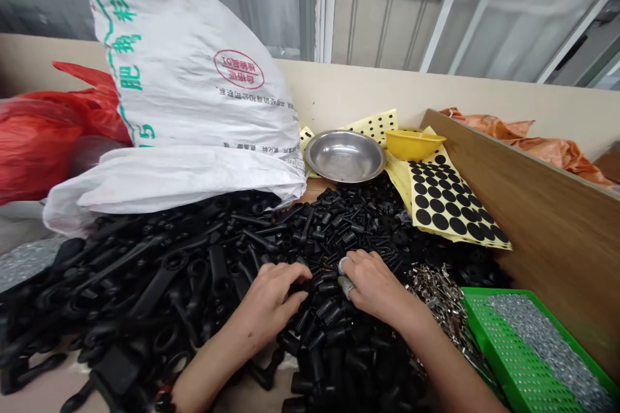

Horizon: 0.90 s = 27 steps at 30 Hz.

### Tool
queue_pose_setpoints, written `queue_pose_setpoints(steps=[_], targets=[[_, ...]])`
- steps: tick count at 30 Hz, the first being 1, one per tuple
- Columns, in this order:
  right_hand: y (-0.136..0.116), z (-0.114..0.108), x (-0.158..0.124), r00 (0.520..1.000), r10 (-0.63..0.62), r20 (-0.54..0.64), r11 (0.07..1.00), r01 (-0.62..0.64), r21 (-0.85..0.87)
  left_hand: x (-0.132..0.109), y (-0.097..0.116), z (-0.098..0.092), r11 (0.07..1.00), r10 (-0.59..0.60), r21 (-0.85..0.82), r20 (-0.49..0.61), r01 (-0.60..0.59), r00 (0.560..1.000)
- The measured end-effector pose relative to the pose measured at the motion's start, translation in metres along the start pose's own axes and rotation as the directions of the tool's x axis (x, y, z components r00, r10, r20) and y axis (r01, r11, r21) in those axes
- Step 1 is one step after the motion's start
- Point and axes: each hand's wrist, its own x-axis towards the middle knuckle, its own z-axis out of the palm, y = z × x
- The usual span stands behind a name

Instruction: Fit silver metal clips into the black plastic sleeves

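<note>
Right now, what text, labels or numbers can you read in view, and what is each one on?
"肥", "料" and another green character, upside down, on the white woven sack.
"5", green, lower on the sack.
Red oval stamp on the sack: too small to read.
Black print lines on the sack: too blurred to read.
Left hand, right hand, black plastic parts: no text.

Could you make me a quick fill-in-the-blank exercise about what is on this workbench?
1. Both hands, the left hand and the right hand, rest on a heap of small plastic parts coloured ____.
2. The round steel bowl contains ____.
3. The black dots sit on sheets coloured ____.
4. The tray of small metal pieces at lower right is ____.

Missing words: black; nothing; yellow; green
</note>
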Motion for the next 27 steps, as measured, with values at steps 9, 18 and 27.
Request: queue_pose_setpoints(steps=[9,18,27], targets=[[-0.012,-0.014,-0.016,0.935,0.11,-0.338,0.738,0.151,0.658,0.0,0.026,0.016,0.798,-0.088,-0.598,0.007,0.075,0.996],[-0.024,-0.008,-0.052,0.973,0.02,-0.232,0.891,0.088,0.445,-0.009,0.041,0.02,0.645,-0.159,-0.761,-0.045,0.069,0.986],[-0.03,-0.008,-0.068,0.986,-0.051,-0.159,0.93,0.104,0.351,-0.015,0.044,0.028,0.649,-0.237,-0.738,0.031,0.182,0.971]])
